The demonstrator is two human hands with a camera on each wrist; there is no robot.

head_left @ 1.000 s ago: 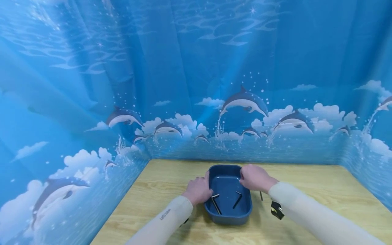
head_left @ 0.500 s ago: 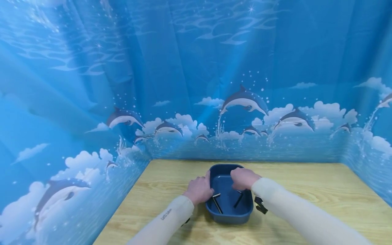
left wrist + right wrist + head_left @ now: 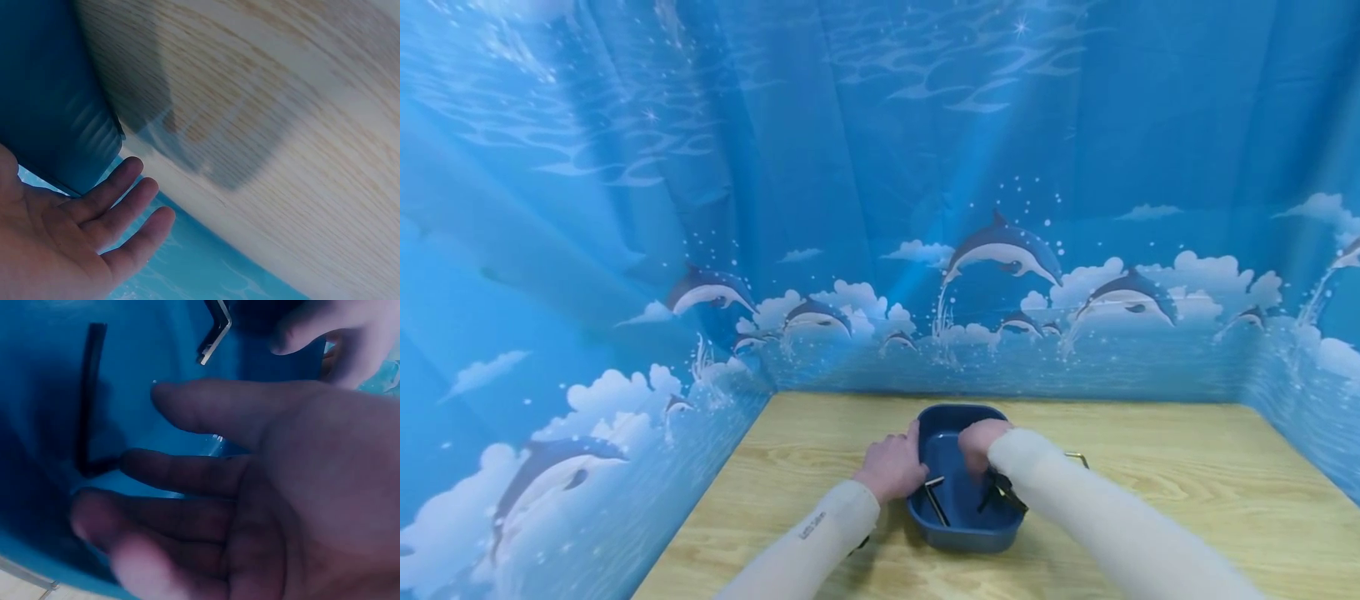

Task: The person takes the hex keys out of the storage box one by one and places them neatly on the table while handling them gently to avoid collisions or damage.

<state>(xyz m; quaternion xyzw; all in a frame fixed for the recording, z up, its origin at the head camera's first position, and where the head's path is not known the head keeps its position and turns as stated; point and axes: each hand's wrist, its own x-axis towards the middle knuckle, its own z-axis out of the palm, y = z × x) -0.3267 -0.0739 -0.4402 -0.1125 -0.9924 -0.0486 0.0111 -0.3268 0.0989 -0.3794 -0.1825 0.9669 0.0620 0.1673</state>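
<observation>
A dark blue rectangular box (image 3: 967, 542) stands on the table. My left hand (image 3: 891, 467) holds its left rim, thumb over the inside; three fingers stretch along the outer wall in the left wrist view. My right hand (image 3: 981, 442) is down inside the box. Its fingers are loosely bent with the thumb apart, and nothing is between them. A black hex key (image 3: 90, 400) lies on the box floor, its short end at my index fingertip; whether they touch I cannot tell. Another hex key (image 3: 937, 504) with a shiny end leans by the left wall.
A brass-coloured bent rod, like a hex key (image 3: 1077, 457), lies on the wood-grain table (image 3: 820, 433) right of the box, partly behind my right sleeve. A blue dolphin-print curtain (image 3: 880, 250) encloses the table's back and sides.
My right hand has moved from the box's right rim leftward and down into it, towards the black hex key. The left hand has stayed at the left rim.
</observation>
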